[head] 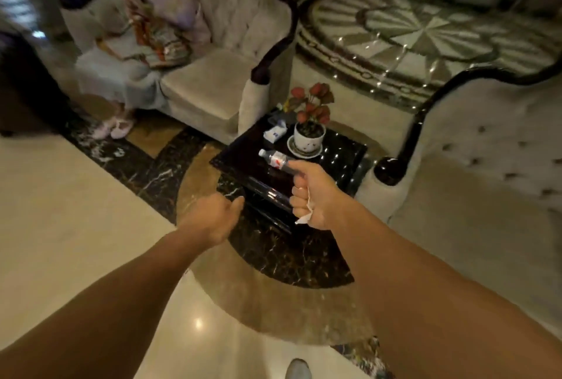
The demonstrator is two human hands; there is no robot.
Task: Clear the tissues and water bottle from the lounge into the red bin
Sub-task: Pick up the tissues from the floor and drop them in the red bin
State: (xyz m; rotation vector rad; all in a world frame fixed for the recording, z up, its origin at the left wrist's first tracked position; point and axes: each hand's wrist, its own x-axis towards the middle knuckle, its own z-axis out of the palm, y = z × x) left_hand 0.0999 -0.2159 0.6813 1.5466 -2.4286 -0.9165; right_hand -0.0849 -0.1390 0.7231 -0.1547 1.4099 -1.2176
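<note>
From the head camera, looking down across a marble lounge floor, two bare arms reached forward. The right hand (316, 196) was closed in a fist around the base of a water bottle (275, 160), which stuck out sideways to the left, cap end outermost, over a dark glossy side table (243, 165). A scrap of white tissue (305, 214) poked from the bottom of that same fist. The left hand (213, 217) hung loosely curled with the thumb out, holding nothing, lower and just left of the table's near corner.

On the table sat a potted plant (310, 123) on a saucer, and beside it a small white tissue pack (275, 132), apart from the bottle. Pale sofas (206, 86) flanked the table; someone sat on the left one.

The red bin was not in view. To my eye, the sensible move was to keep the fist tight so the tissue could not slip, steady the bottle, and let the free hand take anything left.
</note>
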